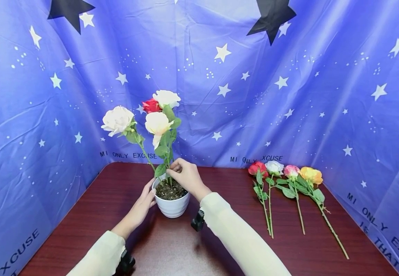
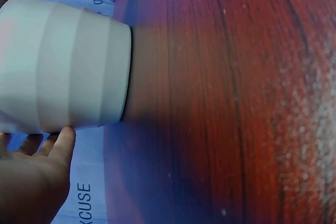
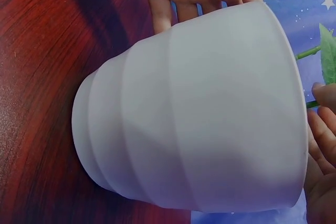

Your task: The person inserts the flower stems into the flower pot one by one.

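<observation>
We see the planting at about its halfway mark, judging by the count: four flowers stand in the white pot (image 1: 172, 207), and four more lie loose on the tabletop (image 1: 227, 180). The pot sits upright on the tabletop in front of us, with dark soil (image 1: 169, 190) in it. Of the flowers standing there, the left white flower (image 1: 118, 120) leans well out to one side, while the red flower (image 1: 150, 105), the back white flower (image 1: 166, 99) and the cream flower (image 1: 158, 124) rise close together. Our left hand (image 1: 145, 198) steadies the pot's side, fingers fairly straight against the wall rather than wrapped round it. Our right hand (image 1: 187, 176) pinches a green stem (image 3: 313, 104) just above the rim; we cannot tell which bloom it belongs to, nor how firmly it is seated, so we would count that one as perhaps unfinished. What seems left is the row on the right, well apart from the pot: the loose red flower (image 1: 256, 168) and the loose white flower (image 1: 274, 167) side by side, then the pink flower (image 1: 292, 171) and the yellow flower (image 1: 311, 175), all with their stems pointing toward us and neither hand touching them.
</observation>
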Available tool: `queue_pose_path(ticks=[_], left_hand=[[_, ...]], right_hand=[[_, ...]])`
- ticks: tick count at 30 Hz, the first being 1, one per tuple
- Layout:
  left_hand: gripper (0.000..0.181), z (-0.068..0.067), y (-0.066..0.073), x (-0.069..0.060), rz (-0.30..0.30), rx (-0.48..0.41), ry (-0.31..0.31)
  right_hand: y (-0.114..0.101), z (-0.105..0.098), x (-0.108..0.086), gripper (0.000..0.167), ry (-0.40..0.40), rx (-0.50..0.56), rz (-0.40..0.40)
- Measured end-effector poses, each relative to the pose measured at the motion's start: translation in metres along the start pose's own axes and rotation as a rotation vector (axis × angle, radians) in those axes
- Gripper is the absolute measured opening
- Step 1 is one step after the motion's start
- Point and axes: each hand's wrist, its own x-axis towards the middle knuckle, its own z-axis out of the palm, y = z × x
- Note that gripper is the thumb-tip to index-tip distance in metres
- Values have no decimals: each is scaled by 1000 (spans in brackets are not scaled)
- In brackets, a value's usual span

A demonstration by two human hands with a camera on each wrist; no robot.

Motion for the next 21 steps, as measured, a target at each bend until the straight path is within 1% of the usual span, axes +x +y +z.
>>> queue_pose_path(ticks=[11,18,21], left_hand=[[53,0,1,0,-2,10,1],[53,0,1,0,-8,6,-1],[53,0,1,-1,-10,10,0]], right_hand=[[0,-4,-3,14,-29,15,-12],[-2,-9,-5,13,-40,30,-4],[-2,-13,-6,13,-37,42,-22]])
